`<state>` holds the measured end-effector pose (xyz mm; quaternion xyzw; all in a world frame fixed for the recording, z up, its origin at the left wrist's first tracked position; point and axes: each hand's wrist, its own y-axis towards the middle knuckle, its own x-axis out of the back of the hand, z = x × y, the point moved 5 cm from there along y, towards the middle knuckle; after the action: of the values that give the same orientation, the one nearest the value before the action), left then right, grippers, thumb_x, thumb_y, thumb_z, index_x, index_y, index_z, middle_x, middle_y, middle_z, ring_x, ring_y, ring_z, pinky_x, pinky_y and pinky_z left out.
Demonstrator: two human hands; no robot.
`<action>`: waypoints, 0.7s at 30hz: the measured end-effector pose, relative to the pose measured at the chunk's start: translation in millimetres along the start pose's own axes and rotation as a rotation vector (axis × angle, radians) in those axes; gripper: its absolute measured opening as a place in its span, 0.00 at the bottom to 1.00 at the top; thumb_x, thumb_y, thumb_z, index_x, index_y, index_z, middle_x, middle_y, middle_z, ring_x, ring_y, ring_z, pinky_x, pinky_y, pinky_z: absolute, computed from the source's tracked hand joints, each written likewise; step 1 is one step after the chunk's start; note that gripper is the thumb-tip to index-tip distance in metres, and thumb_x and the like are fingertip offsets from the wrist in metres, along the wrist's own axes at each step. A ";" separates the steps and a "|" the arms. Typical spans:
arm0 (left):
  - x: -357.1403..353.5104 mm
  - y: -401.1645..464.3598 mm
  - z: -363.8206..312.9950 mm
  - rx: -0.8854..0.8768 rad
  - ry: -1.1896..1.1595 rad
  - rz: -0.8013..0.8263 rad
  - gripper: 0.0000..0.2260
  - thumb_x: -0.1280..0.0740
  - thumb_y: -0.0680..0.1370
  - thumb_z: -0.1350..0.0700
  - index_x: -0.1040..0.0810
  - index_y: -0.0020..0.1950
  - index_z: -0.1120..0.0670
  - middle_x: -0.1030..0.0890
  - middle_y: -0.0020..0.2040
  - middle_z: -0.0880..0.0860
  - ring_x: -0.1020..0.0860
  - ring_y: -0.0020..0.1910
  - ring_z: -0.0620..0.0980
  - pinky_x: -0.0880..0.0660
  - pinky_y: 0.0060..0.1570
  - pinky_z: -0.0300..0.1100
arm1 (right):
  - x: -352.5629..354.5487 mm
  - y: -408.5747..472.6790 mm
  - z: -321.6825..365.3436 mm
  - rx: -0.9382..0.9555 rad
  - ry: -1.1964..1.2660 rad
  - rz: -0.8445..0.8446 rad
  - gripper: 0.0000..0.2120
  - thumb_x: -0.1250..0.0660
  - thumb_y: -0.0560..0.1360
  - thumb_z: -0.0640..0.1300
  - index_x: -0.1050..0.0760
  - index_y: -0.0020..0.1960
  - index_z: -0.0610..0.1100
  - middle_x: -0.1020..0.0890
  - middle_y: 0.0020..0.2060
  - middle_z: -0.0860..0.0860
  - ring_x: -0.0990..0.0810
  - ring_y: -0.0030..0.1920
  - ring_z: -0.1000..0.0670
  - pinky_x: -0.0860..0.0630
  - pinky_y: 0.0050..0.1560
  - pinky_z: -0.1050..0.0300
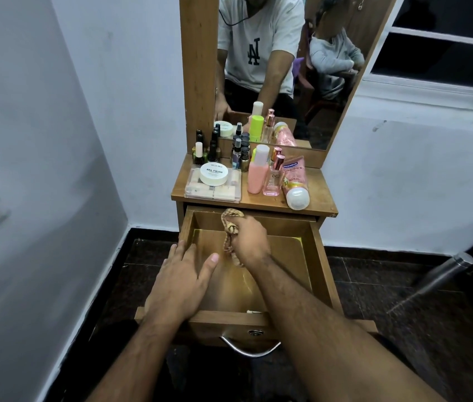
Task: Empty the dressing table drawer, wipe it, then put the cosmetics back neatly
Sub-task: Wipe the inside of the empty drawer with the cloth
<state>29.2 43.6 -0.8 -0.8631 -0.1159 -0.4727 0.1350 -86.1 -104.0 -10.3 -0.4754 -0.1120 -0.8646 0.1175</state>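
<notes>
Open drawer [320, 258] pulled out under the counter [315, 190], both hands inside it.

Left hand [181, 281] lies flat with fingers spread over the near-left corner; right hand [249, 240] grips a bunched cloth [229, 227] just beside it, the cloth running front to back.

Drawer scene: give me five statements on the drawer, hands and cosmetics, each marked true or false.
1. The drawer is pulled open. True.
2. The right hand grips a cloth inside the drawer. True.
3. The left hand holds a bottle. False: it rests open on the drawer's left wall, holding nothing.
4. The cosmetics sit in the drawer. False: they stand on the tabletop; the visible drawer bottom is bare.
5. The pink tube stands with its white cap down. True.
</notes>
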 end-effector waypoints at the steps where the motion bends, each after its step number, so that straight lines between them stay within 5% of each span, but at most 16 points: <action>1: 0.1 0.0 0.8 0.007 -0.014 -0.004 0.37 0.56 0.78 0.31 0.43 0.80 0.53 0.47 0.81 0.52 0.53 0.80 0.49 0.51 0.76 0.49 | 4.5 -0.8 -9.2 -0.044 -0.006 -0.041 0.24 0.35 0.74 0.36 0.23 0.67 0.55 0.20 0.60 0.48 0.20 0.57 0.44 0.23 0.61 0.53; 7: 0.2 0.4 2.5 0.022 -0.068 -0.020 0.37 0.56 0.78 0.31 0.42 0.80 0.53 0.46 0.81 0.52 0.52 0.80 0.48 0.50 0.76 0.49 | 19.6 -8.8 -39.6 -0.354 0.225 -0.339 0.21 0.33 0.75 0.35 0.24 0.65 0.48 0.18 0.57 0.46 0.20 0.57 0.45 0.22 0.58 0.52; 15: 4.7 1.0 4.6 0.053 -0.137 -0.060 0.31 0.54 0.82 0.38 0.41 0.79 0.54 0.43 0.80 0.53 0.50 0.80 0.49 0.48 0.77 0.49 | -16.2 6.1 17.0 -0.042 0.088 -0.077 0.25 0.35 0.76 0.35 0.27 0.72 0.48 0.25 0.68 0.48 0.24 0.64 0.45 0.31 0.68 0.58; 21: 5.0 0.1 4.0 0.049 -0.147 -0.079 0.28 0.53 0.83 0.40 0.40 0.78 0.55 0.42 0.80 0.54 0.48 0.80 0.50 0.47 0.77 0.48 | -30.1 12.4 48.4 0.038 0.097 0.042 0.28 0.36 0.76 0.36 0.28 0.73 0.53 0.28 0.69 0.49 0.24 0.64 0.44 0.29 0.67 0.56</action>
<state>35.0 45.2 1.3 -0.8866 -0.1708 -0.4101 0.1286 -28.1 -98.0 -9.6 -0.4331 -0.1125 -0.8817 0.1498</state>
